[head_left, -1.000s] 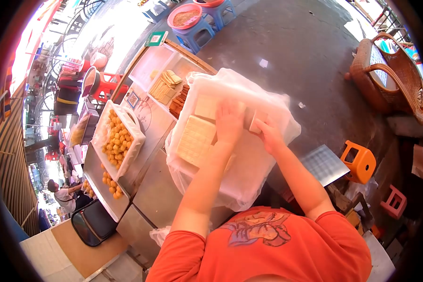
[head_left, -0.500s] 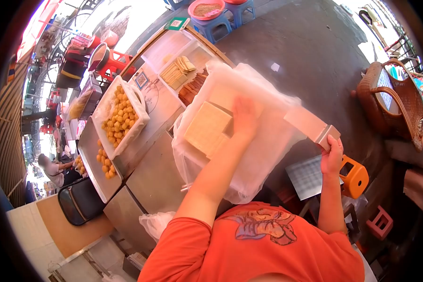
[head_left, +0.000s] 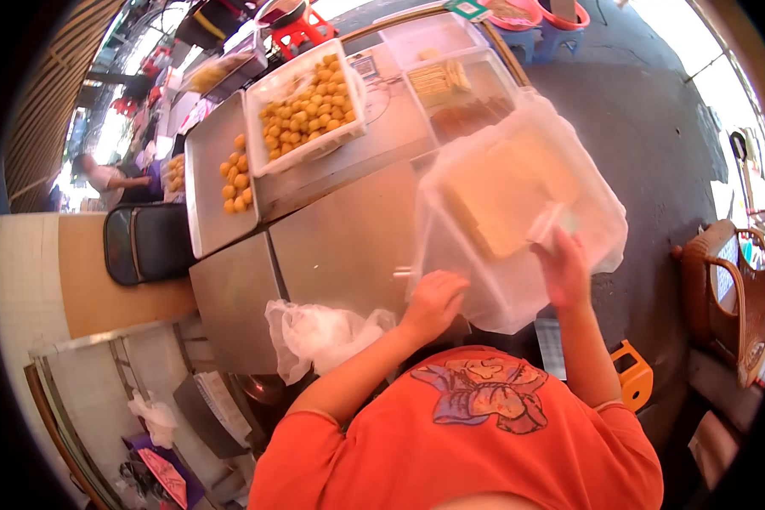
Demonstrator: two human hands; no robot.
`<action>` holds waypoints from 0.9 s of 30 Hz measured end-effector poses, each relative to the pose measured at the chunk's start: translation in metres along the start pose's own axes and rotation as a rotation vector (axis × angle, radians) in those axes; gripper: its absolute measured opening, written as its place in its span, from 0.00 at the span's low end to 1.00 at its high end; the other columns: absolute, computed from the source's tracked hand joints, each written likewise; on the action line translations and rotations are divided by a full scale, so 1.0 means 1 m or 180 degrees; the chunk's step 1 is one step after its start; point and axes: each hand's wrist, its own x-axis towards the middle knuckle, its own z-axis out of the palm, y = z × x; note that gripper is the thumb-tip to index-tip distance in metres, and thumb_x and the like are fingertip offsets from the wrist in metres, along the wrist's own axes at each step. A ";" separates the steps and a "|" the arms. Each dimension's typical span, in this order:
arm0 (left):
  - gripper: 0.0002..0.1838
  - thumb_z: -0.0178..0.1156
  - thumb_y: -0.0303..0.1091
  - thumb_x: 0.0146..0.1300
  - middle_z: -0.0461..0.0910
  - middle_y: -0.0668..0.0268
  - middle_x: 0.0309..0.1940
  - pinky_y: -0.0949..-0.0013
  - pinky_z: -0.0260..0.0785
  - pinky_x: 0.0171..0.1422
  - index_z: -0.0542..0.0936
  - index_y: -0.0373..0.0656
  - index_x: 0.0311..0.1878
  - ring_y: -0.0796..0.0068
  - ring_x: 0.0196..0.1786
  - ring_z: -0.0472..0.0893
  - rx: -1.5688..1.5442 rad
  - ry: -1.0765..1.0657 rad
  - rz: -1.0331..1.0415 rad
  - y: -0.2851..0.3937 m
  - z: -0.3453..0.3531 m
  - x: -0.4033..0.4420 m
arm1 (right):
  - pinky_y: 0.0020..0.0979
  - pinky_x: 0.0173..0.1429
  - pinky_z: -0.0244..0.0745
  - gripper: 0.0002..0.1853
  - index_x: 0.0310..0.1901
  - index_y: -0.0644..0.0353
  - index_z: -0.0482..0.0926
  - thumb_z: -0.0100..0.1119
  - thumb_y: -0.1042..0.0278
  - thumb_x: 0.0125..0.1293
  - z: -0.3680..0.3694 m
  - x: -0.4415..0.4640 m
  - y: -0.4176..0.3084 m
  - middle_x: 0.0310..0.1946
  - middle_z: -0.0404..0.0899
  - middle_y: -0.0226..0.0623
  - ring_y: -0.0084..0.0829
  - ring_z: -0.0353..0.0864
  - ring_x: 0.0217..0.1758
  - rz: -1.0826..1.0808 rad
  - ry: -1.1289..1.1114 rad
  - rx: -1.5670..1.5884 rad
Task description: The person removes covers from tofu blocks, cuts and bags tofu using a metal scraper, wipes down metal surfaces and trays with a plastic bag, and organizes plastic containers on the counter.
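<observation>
Pale yellow slabs (head_left: 497, 191) lie in a tub lined with thin clear plastic (head_left: 514, 302), and look hazy. At the tub's near left corner is my left hand (head_left: 436, 303), its fingers curled beside the plastic; what they hold, if anything, is hidden. My right hand (head_left: 563, 265) is over the tub's near right part, fingers closed around a blurred pale thing (head_left: 549, 223) that I cannot make out.
A white crate of round yellow balls (head_left: 308, 106) stands at the upper left, beside a metal tray (head_left: 217, 174) with more balls. A crumpled plastic bag (head_left: 323, 336) lies left of my left arm. Orange stool (head_left: 633, 374) and wicker chair (head_left: 714, 293) are at right.
The view has turned. My left hand has moved off the slabs to the tub's near edge. My right hand, earlier out at the right with a flat blade-like tool, is back over the tub.
</observation>
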 end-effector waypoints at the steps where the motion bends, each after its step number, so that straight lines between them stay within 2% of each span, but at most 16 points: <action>1: 0.11 0.57 0.24 0.51 0.78 0.58 0.36 0.59 0.65 0.52 0.77 0.40 0.40 0.58 0.43 0.76 0.0061 0.0196 -0.0228 -0.003 -0.018 -0.021 | 0.35 0.50 0.74 0.16 0.54 0.60 0.68 0.49 0.70 0.65 0.013 0.001 0.026 0.49 0.75 0.35 0.28 0.76 0.50 0.0280 -0.0087 -0.0044; 2: 0.09 0.57 0.24 0.52 0.78 0.58 0.33 0.61 0.67 0.48 0.78 0.40 0.37 0.58 0.41 0.77 0.0114 0.0379 -0.0455 -0.005 -0.035 -0.040 | 0.33 0.50 0.73 0.17 0.55 0.60 0.67 0.50 0.69 0.65 0.027 0.002 0.051 0.49 0.74 0.34 0.27 0.75 0.49 0.0556 -0.0159 -0.0089; 5: 0.07 0.56 0.24 0.54 0.79 0.58 0.32 0.64 0.68 0.47 0.78 0.38 0.37 0.59 0.39 0.78 -0.0199 0.0553 -0.1220 -0.014 -0.066 -0.092 | 0.30 0.49 0.71 0.19 0.56 0.58 0.66 0.51 0.66 0.64 0.077 -0.002 0.128 0.50 0.73 0.32 0.25 0.74 0.49 0.1232 -0.0432 -0.0321; 8: 0.06 0.57 0.24 0.57 0.80 0.60 0.32 0.70 0.69 0.44 0.78 0.36 0.38 0.69 0.38 0.79 -0.0398 0.0771 -0.1568 -0.016 -0.077 -0.129 | 0.31 0.50 0.70 0.20 0.57 0.57 0.64 0.52 0.65 0.64 0.089 0.001 0.219 0.49 0.72 0.32 0.25 0.72 0.50 0.1678 -0.0747 -0.0304; 11: 0.07 0.57 0.24 0.58 0.81 0.60 0.33 0.71 0.69 0.45 0.78 0.35 0.39 0.71 0.39 0.79 -0.0657 0.0846 -0.1799 -0.016 -0.078 -0.155 | 0.31 0.52 0.69 0.22 0.58 0.58 0.63 0.52 0.66 0.63 0.102 -0.010 0.266 0.50 0.71 0.33 0.25 0.71 0.50 0.1952 -0.0552 -0.0654; 14: 0.08 0.55 0.26 0.58 0.80 0.57 0.35 0.69 0.69 0.45 0.77 0.35 0.40 0.65 0.40 0.79 -0.0797 0.0741 -0.1815 -0.022 -0.078 -0.167 | 0.30 0.53 0.67 0.24 0.58 0.60 0.62 0.53 0.66 0.61 0.112 -0.031 0.269 0.50 0.71 0.35 0.26 0.69 0.52 0.2336 -0.0035 -0.1517; 18: 0.09 0.55 0.27 0.59 0.80 0.58 0.36 0.70 0.70 0.47 0.78 0.35 0.42 0.66 0.40 0.80 -0.1221 0.0914 -0.1875 -0.037 -0.078 -0.156 | 0.29 0.55 0.67 0.20 0.54 0.63 0.68 0.54 0.66 0.61 0.096 -0.060 0.224 0.47 0.72 0.37 0.27 0.71 0.51 0.1379 -0.0422 -0.2165; 20: 0.12 0.56 0.28 0.58 0.78 0.58 0.38 0.69 0.70 0.48 0.76 0.35 0.46 0.66 0.41 0.78 -0.1161 0.0711 -0.1742 -0.042 -0.077 -0.137 | 0.27 0.54 0.67 0.18 0.51 0.63 0.70 0.53 0.68 0.61 0.074 -0.065 0.187 0.45 0.73 0.36 0.26 0.71 0.48 0.0895 -0.0644 -0.2282; 22: 0.15 0.56 0.29 0.58 0.76 0.59 0.39 0.68 0.69 0.49 0.75 0.35 0.48 0.65 0.42 0.77 -0.0810 0.0496 -0.1513 -0.037 -0.077 -0.107 | 0.25 0.52 0.67 0.15 0.49 0.63 0.72 0.52 0.70 0.61 0.045 -0.063 0.151 0.42 0.74 0.35 0.24 0.72 0.45 -0.0136 -0.0382 -0.2724; 23: 0.23 0.59 0.34 0.56 0.72 0.57 0.44 0.64 0.65 0.55 0.71 0.35 0.54 0.61 0.48 0.72 -0.0572 0.0193 -0.1421 -0.048 -0.070 -0.097 | 0.25 0.51 0.67 0.15 0.49 0.63 0.72 0.51 0.71 0.61 0.024 -0.058 0.134 0.42 0.74 0.34 0.23 0.72 0.44 -0.0434 -0.0090 -0.2961; 24: 0.25 0.60 0.36 0.55 0.71 0.56 0.46 0.63 0.63 0.57 0.69 0.35 0.55 0.59 0.50 0.70 -0.0292 0.0178 -0.1327 -0.051 -0.060 -0.085 | 0.25 0.50 0.67 0.14 0.49 0.63 0.72 0.50 0.71 0.61 0.004 -0.053 0.115 0.41 0.74 0.34 0.23 0.71 0.43 -0.0725 0.0206 -0.3181; 26: 0.30 0.62 0.40 0.54 0.68 0.54 0.50 0.61 0.58 0.60 0.67 0.35 0.57 0.57 0.55 0.66 0.0283 0.0185 -0.1143 -0.052 -0.042 -0.059 | 0.25 0.49 0.67 0.13 0.47 0.64 0.72 0.51 0.72 0.60 -0.026 -0.042 0.071 0.40 0.74 0.33 0.22 0.71 0.42 -0.0939 0.1028 -0.2761; 27: 0.37 0.63 0.44 0.52 0.64 0.53 0.54 0.58 0.56 0.60 0.62 0.35 0.60 0.55 0.57 0.63 0.0685 0.0096 -0.1181 -0.051 -0.035 -0.047 | 0.24 0.48 0.67 0.13 0.46 0.65 0.73 0.51 0.72 0.60 -0.042 -0.034 0.050 0.39 0.74 0.32 0.22 0.71 0.42 -0.1135 0.1254 -0.2727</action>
